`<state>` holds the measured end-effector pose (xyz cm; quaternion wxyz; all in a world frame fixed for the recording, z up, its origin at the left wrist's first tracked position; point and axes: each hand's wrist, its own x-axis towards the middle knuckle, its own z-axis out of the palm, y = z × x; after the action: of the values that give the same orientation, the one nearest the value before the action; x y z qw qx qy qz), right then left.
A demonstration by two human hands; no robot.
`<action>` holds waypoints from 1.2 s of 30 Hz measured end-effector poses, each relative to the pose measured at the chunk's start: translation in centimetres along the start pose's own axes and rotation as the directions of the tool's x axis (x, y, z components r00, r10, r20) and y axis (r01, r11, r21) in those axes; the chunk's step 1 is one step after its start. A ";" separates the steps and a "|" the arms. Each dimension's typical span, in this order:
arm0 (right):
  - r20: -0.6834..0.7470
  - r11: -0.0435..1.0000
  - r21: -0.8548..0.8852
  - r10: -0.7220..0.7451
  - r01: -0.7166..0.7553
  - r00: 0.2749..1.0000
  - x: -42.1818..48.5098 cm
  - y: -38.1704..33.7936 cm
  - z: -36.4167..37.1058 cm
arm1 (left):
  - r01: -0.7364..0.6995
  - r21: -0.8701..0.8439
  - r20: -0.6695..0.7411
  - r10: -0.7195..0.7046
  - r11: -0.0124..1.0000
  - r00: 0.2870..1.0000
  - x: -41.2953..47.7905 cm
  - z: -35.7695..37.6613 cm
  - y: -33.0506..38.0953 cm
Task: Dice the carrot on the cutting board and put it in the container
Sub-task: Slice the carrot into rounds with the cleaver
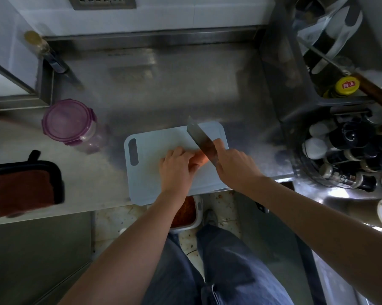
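Carrot (200,159) under left hand (178,167), knife (202,139) in right hand (234,165)

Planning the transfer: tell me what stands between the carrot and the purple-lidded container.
The container's purple lid is on, closing it. Nothing visible lies on the counter between it and the carrot under the left hand.

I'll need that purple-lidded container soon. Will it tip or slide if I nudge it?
The container looks tall, clear and apparently empty, so probably light and apt to tip if pushed near the lid. On the smooth steel counter, a low push would likely slide it.
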<state>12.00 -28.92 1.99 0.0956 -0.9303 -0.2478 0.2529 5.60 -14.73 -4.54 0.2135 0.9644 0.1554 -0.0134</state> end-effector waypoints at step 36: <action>0.001 0.996 0.057 0.063 -0.063 0.998 1.2 -0.1 2.6 | -0.012 -0.033 0.060 0.014 0.999 0.998 0.4 -0.4 0.1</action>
<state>11.46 -28.10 -0.70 0.1144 -0.9347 -0.2109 0.2623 5.96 -14.57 -4.13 0.2338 0.9610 0.1428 -0.0384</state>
